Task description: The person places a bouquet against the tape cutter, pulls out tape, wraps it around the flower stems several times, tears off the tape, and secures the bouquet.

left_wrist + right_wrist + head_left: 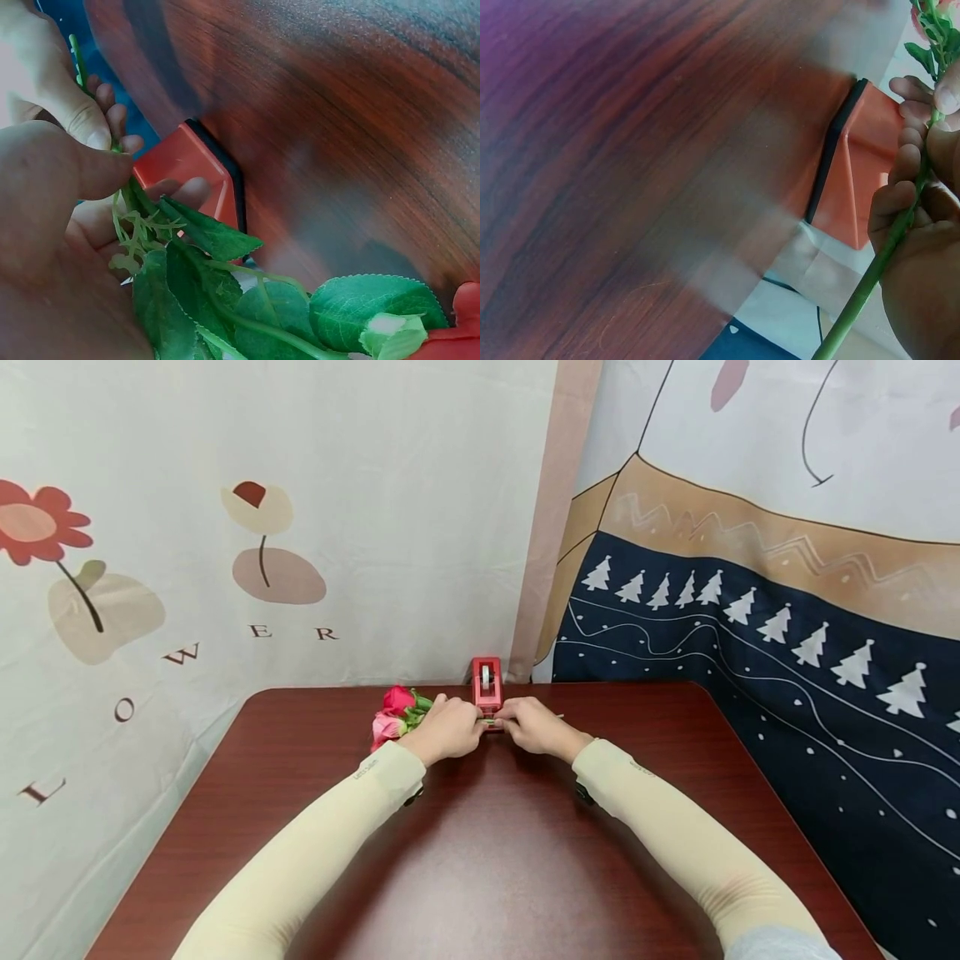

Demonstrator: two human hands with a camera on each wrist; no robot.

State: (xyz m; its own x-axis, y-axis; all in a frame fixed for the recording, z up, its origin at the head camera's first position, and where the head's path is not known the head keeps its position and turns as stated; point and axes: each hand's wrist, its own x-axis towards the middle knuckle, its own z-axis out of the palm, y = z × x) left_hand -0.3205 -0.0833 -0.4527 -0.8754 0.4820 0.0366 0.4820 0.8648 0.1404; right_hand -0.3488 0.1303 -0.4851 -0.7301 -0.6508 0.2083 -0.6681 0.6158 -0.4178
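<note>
Artificial flowers lie across the far side of the table, with a red rose [398, 699] and a pink rose [387, 727] at the left end. My left hand [450, 728] grips their green stems just below the leaves [367, 304], thumb pressed over them. Close beside it, my right hand [534, 725] pinches the stems between thumb and fingers. A thick green stem [866, 281] runs on past the right palm. Directly behind both hands stands a red tape dispenser [487, 693] with a roll of tape in it; the hands hide part of its front.
The dark wooden table [495, 852] ends just behind the dispenser. A pale curtain [420, 527] printed with flowers and letters hangs at the back. To the right hangs a navy cloth [750, 710] with white trees.
</note>
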